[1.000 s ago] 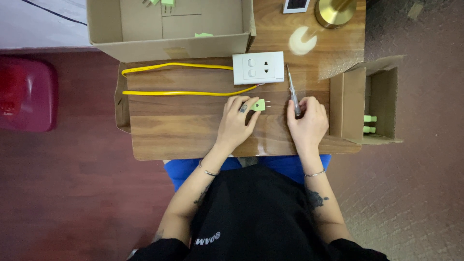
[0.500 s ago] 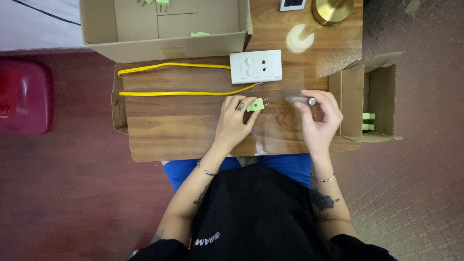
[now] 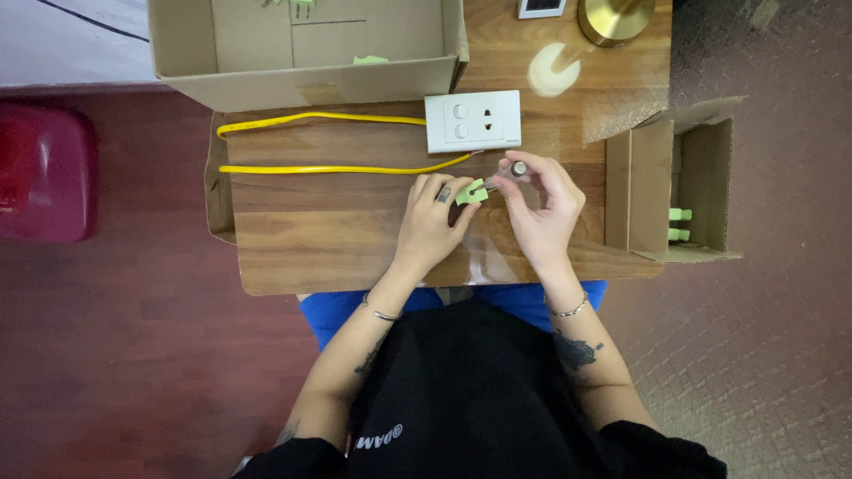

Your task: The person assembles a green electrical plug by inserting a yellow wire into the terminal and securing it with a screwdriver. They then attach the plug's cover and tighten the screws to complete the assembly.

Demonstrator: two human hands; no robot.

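My left hand (image 3: 432, 220) pinches a small green connector block (image 3: 471, 192) just above the wooden table (image 3: 337, 231). My right hand (image 3: 541, 208) holds a thin screwdriver (image 3: 513, 168) by its handle, with the tip pointing at the green block. A yellow cable (image 3: 328, 168) loops across the table and ends near the block. Just beyond the hands lies a white wall plate (image 3: 473, 121) with two switches and a socket.
An open cardboard box (image 3: 302, 44) stands at the far edge with a few green pieces inside. A smaller cardboard box (image 3: 674, 182) on its side at the right holds green connectors (image 3: 679, 223). A brass lamp base (image 3: 615, 18) and a red stool (image 3: 44, 173) flank the table.
My right hand lifted the screwdriver from upright on the table, turned it and brought its tip to the green block. My left hand raised the block slightly.
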